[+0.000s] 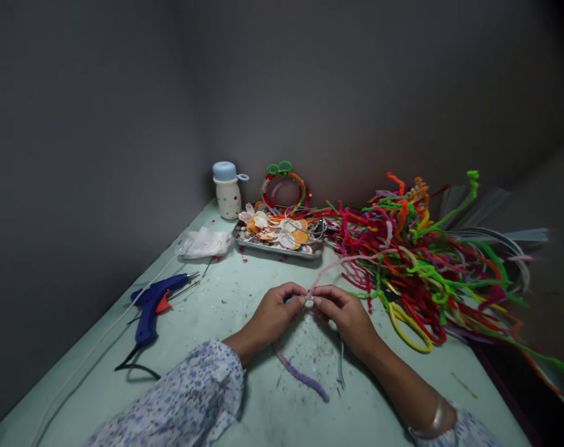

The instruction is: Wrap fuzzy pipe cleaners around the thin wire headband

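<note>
My left hand (pixel 275 315) and my right hand (pixel 346 318) meet above the pale green table (pixel 282 397), with their fingertips pinching a small pale twist of chenille pipe cleaner (pixel 309 301). A pink length (pixel 342 262) rises from that pinch toward the heap on the right. A lilac length (pixel 303 375) curves down toward me on the table, and a thin grey strip (pixel 341 363) hangs below my right hand. My fingers hide the middle of the twist.
A heap of multicoloured pipe cleaners (pixel 417 273) fills the right side. At the back stand a metal tray of paper petals (pixel 277 239), a pipe-cleaner ring (pixel 284 189) and a dotted bottle (pixel 228 197). A white bag (pixel 205 243) and a blue glue gun (pixel 151 307) lie left.
</note>
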`<state>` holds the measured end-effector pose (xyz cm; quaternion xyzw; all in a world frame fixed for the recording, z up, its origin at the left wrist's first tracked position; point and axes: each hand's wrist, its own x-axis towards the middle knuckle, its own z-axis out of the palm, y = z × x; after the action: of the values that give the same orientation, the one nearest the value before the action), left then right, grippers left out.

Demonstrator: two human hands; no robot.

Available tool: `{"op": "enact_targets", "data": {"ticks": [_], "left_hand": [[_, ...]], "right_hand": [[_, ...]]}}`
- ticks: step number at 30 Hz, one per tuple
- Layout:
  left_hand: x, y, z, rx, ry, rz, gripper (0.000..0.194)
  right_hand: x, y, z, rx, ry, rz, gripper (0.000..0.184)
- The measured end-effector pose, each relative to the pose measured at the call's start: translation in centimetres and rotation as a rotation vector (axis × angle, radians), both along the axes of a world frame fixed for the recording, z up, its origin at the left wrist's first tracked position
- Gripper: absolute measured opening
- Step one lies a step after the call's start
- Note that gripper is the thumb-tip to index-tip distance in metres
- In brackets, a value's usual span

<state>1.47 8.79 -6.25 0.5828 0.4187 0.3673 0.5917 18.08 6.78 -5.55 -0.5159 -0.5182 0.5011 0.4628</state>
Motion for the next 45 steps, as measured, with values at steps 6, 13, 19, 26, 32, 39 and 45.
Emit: {"op": "enact_targets", "data": {"ticks": [6, 13, 19, 26, 32, 39, 45], "left_hand": [[0.1, -0.1, 0.3, -0.046, -0.004, 0.005, 0.016], [0.2, 0.0, 0.1, -0.070, 0.002, 0.006, 0.017], [0.1, -0.1, -0.1, -0.021, 0.026, 0.029, 0.019], [-0.1, -0.1, -0.1, 0.003, 0.063, 0.020, 0.020], [-0.1, -0.1, 0.0, -0.038, 0.008, 0.018, 0.022], [-0.9, 0.4, 1.5, -0.449, -0.446, -0.075, 0.029], [-1.9, 0.8, 1.5, -0.663, -0.721, -0.162, 0.029]], "right_hand": [[-0.1, -0.1, 0.2, 0.046, -0.036, 0.016, 0.015], [0.0, 0.1, -0.1, 0.064, -0.078, 0.030, 0.014], [0.1, 0.0, -0.2, 0.053, -0.060, 0.017, 0.016], [-0.1, -0.1, -0.2, 0.078, -0.062, 0.040, 0.014], [-0.3, -0.3, 0.3, 0.065, -0.056, 0.035, 0.015], [-0.1, -0.1, -0.3, 0.008, 0.104, -0.037, 0.019], [-0.4, -0.4, 0.1, -0.090, 0.453, -0.082, 0.022]]}}
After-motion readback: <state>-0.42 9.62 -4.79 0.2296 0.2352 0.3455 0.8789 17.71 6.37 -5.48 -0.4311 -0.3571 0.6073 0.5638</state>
